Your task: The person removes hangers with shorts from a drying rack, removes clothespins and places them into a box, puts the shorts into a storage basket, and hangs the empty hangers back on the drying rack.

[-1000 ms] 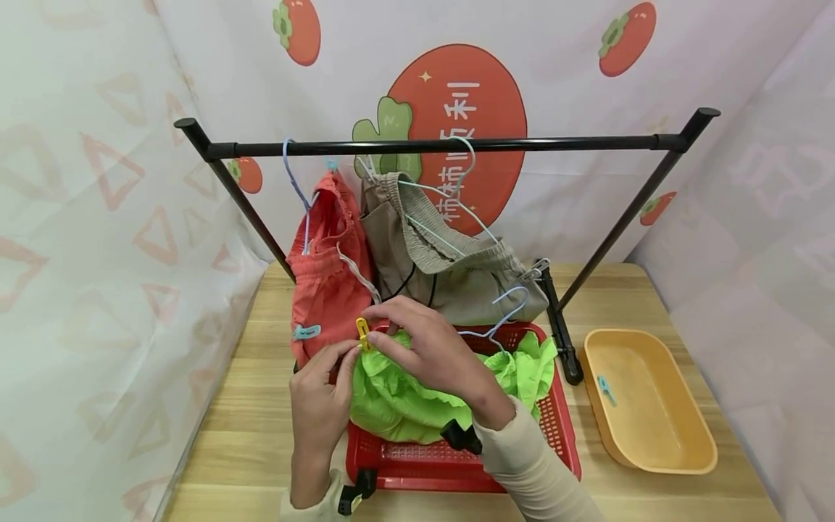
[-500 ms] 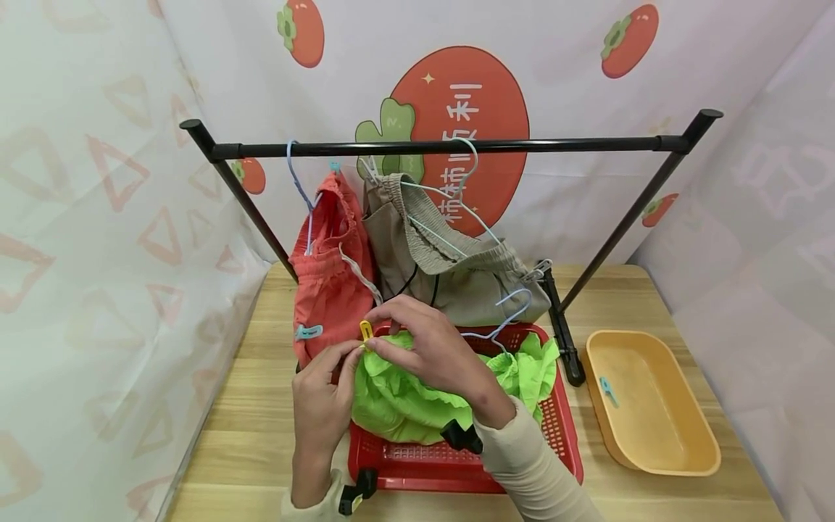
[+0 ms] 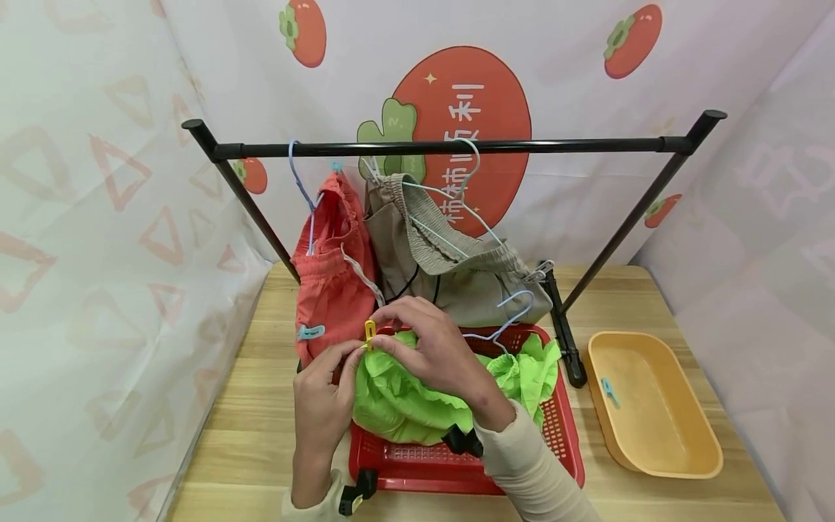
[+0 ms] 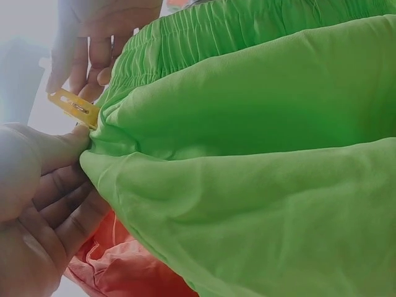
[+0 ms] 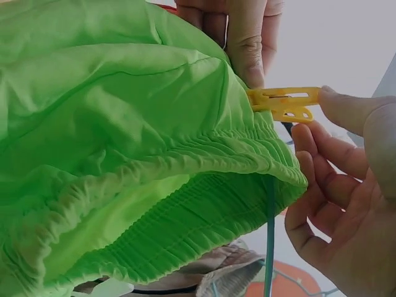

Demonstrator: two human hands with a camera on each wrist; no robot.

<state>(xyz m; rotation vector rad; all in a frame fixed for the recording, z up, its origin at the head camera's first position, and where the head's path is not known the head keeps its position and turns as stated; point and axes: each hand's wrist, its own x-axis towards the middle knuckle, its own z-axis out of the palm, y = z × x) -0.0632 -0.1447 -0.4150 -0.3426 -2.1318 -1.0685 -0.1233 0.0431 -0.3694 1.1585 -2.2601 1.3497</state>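
Note:
A bright green elastic-waisted garment [image 3: 411, 406] lies bunched over the red basket. At its left corner, my left hand [image 3: 322, 399] pinches the fabric between thumb and fingers. My right hand [image 3: 437, 348] holds a yellow clothespin [image 3: 370, 332] by its handle ends. In the right wrist view, the thumb presses one handle of the clothespin [image 5: 288, 99] and the forefinger is at the other. The pin's nose sits on the green fabric edge [image 5: 260, 127], beside the left thumb. A blue hanger [image 3: 518, 308] pokes up from the garment's right side.
Behind the hands, red shorts [image 3: 333, 290] and a grey-brown garment [image 3: 450, 290] hang from a black rack [image 3: 587, 145]. The red basket [image 3: 430, 484] stands below. On the right, a yellow-orange tub [image 3: 659, 406] holds a blue clothespin [image 3: 609, 391].
The head view has shifted slightly, moving the scene a little rightward. Both hands keep their hold, and the yellow clothespin stands a bit more upright than a second ago.

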